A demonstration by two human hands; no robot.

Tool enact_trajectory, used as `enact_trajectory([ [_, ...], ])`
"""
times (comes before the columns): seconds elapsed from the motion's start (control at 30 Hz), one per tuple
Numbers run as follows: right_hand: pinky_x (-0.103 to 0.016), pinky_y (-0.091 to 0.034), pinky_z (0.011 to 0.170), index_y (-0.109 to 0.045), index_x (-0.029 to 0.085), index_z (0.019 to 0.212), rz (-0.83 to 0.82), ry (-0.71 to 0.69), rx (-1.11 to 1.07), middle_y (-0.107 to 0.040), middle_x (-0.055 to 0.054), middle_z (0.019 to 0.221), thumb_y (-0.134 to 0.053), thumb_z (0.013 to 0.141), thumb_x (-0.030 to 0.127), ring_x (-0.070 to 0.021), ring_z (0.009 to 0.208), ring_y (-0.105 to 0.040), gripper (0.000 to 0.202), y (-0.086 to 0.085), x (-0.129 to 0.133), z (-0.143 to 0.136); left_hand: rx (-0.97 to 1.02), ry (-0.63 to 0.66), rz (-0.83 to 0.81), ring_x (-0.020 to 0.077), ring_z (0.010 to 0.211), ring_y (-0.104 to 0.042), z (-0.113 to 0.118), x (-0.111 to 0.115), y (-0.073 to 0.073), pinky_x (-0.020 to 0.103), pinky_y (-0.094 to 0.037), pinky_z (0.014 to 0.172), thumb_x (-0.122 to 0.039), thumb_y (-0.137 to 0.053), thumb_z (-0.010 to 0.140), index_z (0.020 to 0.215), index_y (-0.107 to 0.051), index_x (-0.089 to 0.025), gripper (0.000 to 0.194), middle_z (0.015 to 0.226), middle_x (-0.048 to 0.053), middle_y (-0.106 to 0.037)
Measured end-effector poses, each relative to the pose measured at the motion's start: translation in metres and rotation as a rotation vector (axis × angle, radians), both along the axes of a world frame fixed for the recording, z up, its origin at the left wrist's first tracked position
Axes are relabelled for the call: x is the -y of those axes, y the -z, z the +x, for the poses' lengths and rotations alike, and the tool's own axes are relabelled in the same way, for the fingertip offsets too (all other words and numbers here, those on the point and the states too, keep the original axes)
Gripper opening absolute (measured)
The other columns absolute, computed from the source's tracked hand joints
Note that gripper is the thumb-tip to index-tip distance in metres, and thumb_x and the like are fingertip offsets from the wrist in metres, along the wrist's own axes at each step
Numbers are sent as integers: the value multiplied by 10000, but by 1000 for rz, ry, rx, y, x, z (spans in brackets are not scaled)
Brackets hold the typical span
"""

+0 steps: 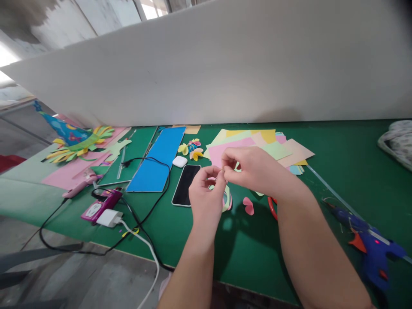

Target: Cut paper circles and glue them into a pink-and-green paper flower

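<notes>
My left hand (207, 191) and my right hand (246, 169) meet fingertip to fingertip above the table. Both are closed in a pinch around something too small to make out. Below and behind them lie cut rings of coloured paper (227, 200), partly covered by my left hand. A folded pink paper petal piece (248, 206) rests on the table under my right wrist. Red scissor-like handles (272, 208) show beside my right forearm, which hides the rest. Sheets of coloured paper (230, 149) are spread behind my hands.
Left of my hands lie a phone (186, 185), a white earbud case (180, 161), paper flowers (195, 151) and a blue board (157, 159). Cables run from a purple power strip (102, 205) near a pink glue gun (81, 185). A blue glue gun (373, 244) lies at right.
</notes>
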State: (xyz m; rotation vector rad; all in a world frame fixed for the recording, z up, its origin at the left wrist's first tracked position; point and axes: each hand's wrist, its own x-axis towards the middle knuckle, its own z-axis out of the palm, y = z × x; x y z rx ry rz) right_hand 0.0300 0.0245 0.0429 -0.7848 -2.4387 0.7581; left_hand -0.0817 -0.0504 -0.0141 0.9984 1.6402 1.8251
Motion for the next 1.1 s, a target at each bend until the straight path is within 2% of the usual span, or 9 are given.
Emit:
enact_trajectory([
  [0.17,-251,-322,520,-443,203,650,-12,10,-9,-559,25,660,-499,752,169,-114,603,-473,121,0,-8,6,-61,-13,-28,89,634,-546,-1,0,0,198,-445,596,-249,-654,764,755,-640,-173,78,740,-13,-615],
  [0.37,-258,-428,627,-593,206,803,-173,9,-207,-655,-14,857,-524,811,235,-150,783,-587,75,-2,-16,13,34,9,12,86,623,-578,-4,0,-1,182,-453,575,-272,-660,777,769,-640,-180,94,711,-22,-622],
  [0.5,-255,-407,610,-605,197,737,-168,-105,-144,-654,-3,789,-526,804,201,-134,723,-563,104,-2,-13,10,28,-9,23,89,626,-584,-3,0,0,184,-456,577,-285,-672,772,778,-639,-175,115,722,-16,-625],
  [0.57,-253,-388,589,-587,192,715,-148,-116,-122,-635,3,753,-507,802,181,-122,678,-536,119,-1,-11,8,24,-14,29,92,639,-585,-3,0,1,188,-459,592,-289,-674,770,787,-640,-176,119,739,-12,-629],
  [0.73,-245,-318,530,-491,196,657,-102,-91,-49,-559,26,658,-497,768,168,-107,607,-467,114,3,-10,3,43,22,11,81,615,-550,-2,-2,0,191,-453,608,-261,-663,767,755,-621,-178,94,719,-20,-606],
  [0.9,-248,-284,516,-432,195,620,-80,-98,-48,-506,32,616,-502,719,153,-100,580,-425,129,4,-11,1,64,82,-22,80,574,-511,0,-3,-3,187,-426,553,-244,-614,770,711,-571,-181,96,667,-27,-554],
  [1.1,-244,-372,572,-478,195,651,-104,-10,-200,-533,20,684,-507,714,136,-110,645,-477,91,-1,-17,14,2,125,-71,74,529,-486,-3,-4,0,182,-414,518,-219,-570,799,712,-548,-191,94,644,-27,-552],
])
